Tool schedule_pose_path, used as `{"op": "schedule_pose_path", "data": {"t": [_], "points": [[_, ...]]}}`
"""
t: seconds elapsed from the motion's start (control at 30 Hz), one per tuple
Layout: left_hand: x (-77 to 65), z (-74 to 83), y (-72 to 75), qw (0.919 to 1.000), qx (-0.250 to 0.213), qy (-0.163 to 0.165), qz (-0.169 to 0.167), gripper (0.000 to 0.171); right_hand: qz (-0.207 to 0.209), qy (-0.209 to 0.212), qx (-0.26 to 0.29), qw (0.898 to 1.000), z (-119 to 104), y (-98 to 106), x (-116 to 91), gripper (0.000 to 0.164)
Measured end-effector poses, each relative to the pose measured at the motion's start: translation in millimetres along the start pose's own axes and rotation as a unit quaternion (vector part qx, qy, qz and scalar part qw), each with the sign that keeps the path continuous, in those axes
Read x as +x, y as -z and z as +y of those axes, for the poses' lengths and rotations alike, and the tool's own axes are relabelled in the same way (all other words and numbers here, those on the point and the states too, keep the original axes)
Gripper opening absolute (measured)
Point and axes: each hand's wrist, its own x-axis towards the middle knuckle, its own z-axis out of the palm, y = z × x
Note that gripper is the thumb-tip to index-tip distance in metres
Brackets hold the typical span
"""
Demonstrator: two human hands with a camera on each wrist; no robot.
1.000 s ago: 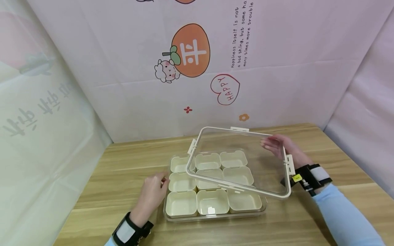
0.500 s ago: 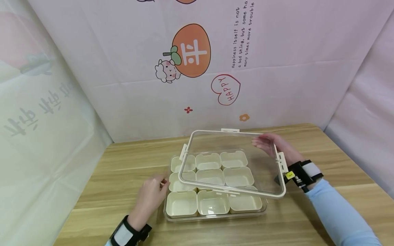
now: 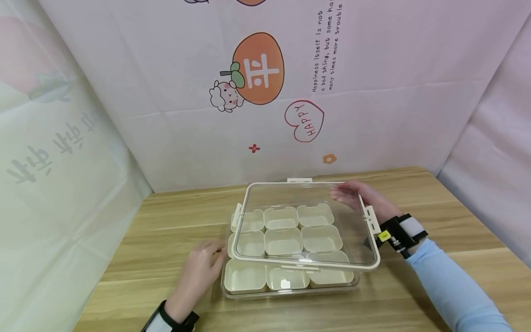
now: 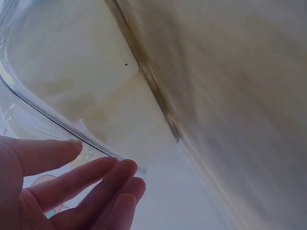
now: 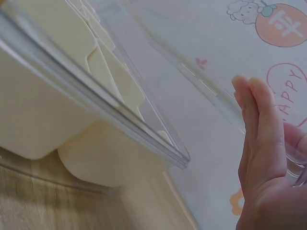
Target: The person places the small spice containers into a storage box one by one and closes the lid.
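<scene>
My right hand (image 3: pixel 358 198) grips a clear lid (image 3: pixel 377 259) with a cream rim by its far right corner. Its fingers lie under the panel in the head view. The tilted lid hangs over a clear plastic box (image 3: pixel 290 294), covering its back and middle while the front row shows bare. Inside the box stand several cream small bins (image 3: pixel 244 275) in rows. At the box's left side is my left hand (image 3: pixel 203 263), its fingers loosely bent. In the left wrist view, the thumb and fingertips (image 4: pixel 125 167) are apart beside the box's rim (image 4: pixel 57 120).
The wooden table (image 3: pixel 157 258) extends around the box. A printed white cloth (image 3: pixel 199 152) hangs behind the table, with more cloth at the left and right. Latch tabs (image 3: pixel 371 219) stick out from the lid's sides.
The right hand has brought the lid left and slightly lower, so it lies more squarely over the box. The left hand has stayed by the box's left side, its wrist shifting slightly.
</scene>
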Motion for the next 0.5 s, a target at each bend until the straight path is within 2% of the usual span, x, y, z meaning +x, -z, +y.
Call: {"op": "schedule_pose_path", "data": {"t": [0.23, 0.37, 0.5], "points": [[-8.7, -8.9, 7.3, 0.9995, 0.026, 0.015, 0.008, 0.022, -0.006, 0.007, -0.023, 1.000, 5, -2, 1, 0.032], [-11.7, -14.6, 12.5, 0.9986, 0.038, 0.032, 0.017, 0.024, -0.002, -0.019, -0.016, 1.000, 5, -5, 6, 0.033], [-13.8, -20.3, 18.8, 0.9973, 0.051, 0.043, 0.031, 0.024, 0.022, -0.046, -0.010, 0.999, 7, -10, 11, 0.031]]}}
